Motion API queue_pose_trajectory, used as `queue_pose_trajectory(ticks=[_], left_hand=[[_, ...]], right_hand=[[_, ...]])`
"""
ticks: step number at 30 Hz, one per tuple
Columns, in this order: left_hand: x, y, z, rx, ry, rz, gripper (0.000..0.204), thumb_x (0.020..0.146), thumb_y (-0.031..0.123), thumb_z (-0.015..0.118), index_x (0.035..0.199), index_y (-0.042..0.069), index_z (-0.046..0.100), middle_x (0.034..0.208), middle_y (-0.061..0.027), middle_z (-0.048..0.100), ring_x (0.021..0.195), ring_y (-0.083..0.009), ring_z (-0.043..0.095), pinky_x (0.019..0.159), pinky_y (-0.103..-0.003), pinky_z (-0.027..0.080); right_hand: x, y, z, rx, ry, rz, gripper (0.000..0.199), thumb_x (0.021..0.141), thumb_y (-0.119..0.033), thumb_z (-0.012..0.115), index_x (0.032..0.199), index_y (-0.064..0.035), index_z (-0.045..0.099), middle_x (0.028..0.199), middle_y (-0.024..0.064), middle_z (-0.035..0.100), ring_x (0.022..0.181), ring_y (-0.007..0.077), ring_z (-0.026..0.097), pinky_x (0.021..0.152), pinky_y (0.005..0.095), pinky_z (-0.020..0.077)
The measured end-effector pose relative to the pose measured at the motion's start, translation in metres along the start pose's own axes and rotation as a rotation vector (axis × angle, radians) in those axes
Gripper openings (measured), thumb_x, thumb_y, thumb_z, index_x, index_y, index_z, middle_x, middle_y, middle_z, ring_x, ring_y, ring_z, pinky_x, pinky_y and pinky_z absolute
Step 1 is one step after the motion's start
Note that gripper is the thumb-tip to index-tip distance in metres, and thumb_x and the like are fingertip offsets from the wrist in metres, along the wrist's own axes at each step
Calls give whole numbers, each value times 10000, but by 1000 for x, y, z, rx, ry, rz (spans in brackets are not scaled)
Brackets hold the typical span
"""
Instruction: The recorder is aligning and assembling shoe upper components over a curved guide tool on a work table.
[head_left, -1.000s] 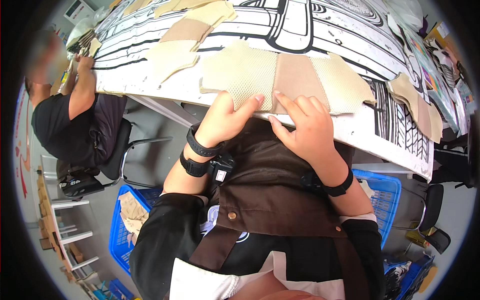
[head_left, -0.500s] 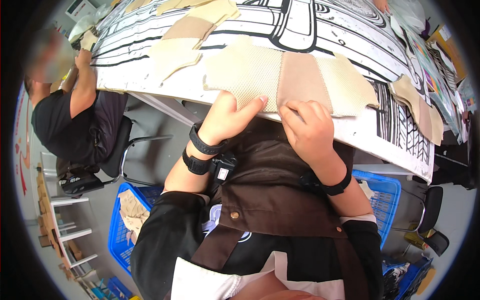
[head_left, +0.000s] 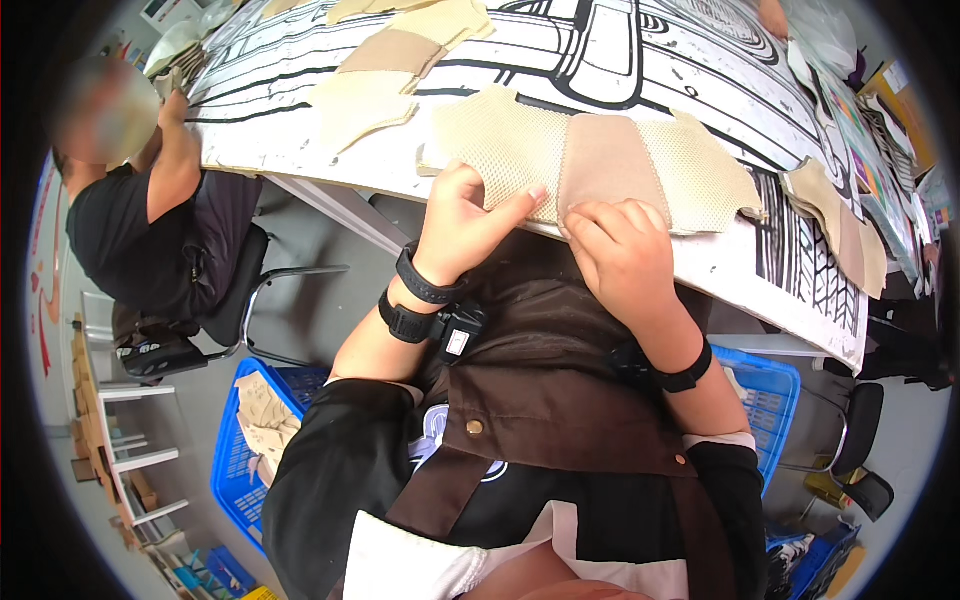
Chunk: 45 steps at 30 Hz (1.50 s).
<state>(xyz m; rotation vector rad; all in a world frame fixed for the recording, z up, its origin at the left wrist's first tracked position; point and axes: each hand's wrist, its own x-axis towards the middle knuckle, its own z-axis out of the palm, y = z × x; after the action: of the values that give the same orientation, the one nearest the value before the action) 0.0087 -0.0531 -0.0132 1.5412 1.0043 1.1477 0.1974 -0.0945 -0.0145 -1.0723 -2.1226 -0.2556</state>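
A beige fabric piece (head_left: 600, 160), mesh at both ends and smooth tan in the middle, lies at the near edge of the black-and-white patterned table (head_left: 700, 70). My left hand (head_left: 465, 215) pinches its near edge, the forefinger stretched along the mesh. My right hand (head_left: 625, 255) rests with curled fingertips on the near edge of the tan middle panel. Both wrists carry black bands.
More beige fabric pieces (head_left: 370, 85) lie farther left on the table, and a stack (head_left: 840, 225) sits at the right edge. Another person in black (head_left: 140, 220) sits at the left. Blue crates (head_left: 240, 450) stand on the floor on both sides of me.
The fabric piece now lies a little farther from the near table edge, and both hands have shifted with it, still on its near edge.
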Motion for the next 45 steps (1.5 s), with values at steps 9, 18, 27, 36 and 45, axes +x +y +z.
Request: queue_pose_trajectory(ticks=[9,18,27,36,45], left_hand=[[-18,32,6,305,249,348,267,682,130,801,695,5,565,713,-51,529,516,-99,492,458,-252,401],[-13,28,-20,543,184,156,283,719,183,773,695,1,558,629,-52,517,502,-120,479,483,-252,399],[-26,12,-28,450,129,98,284,726,142,774,647,4,538,640,-22,496,590,-85,437,533,-230,355],[-25,8,-26,495,168,101,304,728,147,761,606,-7,529,591,-38,494,558,-99,433,521,-236,355],[-25,3,-29,512,130,21,295,807,189,701,629,-4,567,534,2,518,498,-51,418,457,-218,325]], right_hand=[[2,-1,-4,58,-37,40,233,707,-196,705,889,-71,630,868,24,620,743,215,536,744,340,427],[1,-4,-6,93,-32,40,258,713,-164,695,956,-94,642,849,13,602,735,211,528,744,334,420],[5,-8,-7,-5,-96,32,370,729,-229,683,1093,-171,653,808,-10,526,748,188,484,770,349,397],[4,-10,-6,-26,-128,33,358,722,-240,692,1078,-221,665,808,-6,496,756,196,464,752,353,384],[4,-10,-6,-41,-123,11,327,723,-221,684,1050,-226,671,822,2,504,759,203,465,761,362,383]])
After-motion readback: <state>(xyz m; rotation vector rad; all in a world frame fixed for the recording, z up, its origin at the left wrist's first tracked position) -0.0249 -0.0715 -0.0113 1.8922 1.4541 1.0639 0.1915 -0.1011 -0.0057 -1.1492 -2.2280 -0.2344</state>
